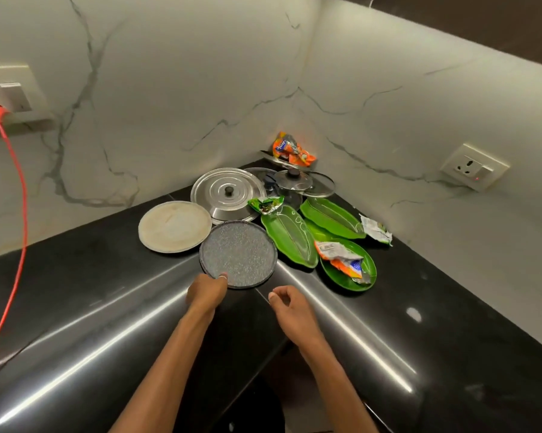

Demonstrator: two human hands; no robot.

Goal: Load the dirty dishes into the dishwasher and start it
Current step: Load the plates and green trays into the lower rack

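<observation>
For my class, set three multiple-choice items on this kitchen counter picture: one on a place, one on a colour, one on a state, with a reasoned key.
1. Where does the cream plate lie relative to the grey plate?
A. to its left
B. on top of it
C. to its right

2. What colour are the leaf-shaped plates?
A. red
B. green
C. blue

3. What is the left grip doing?
A. hanging idle
B. holding a wrapper
C. holding the grey plate's near rim

Key: 1 A, it lies beside the grey plate's left edge. 2 B, all are bright green. 3 C, its thumb lies over the rim; the right grip holds nothing.
</observation>
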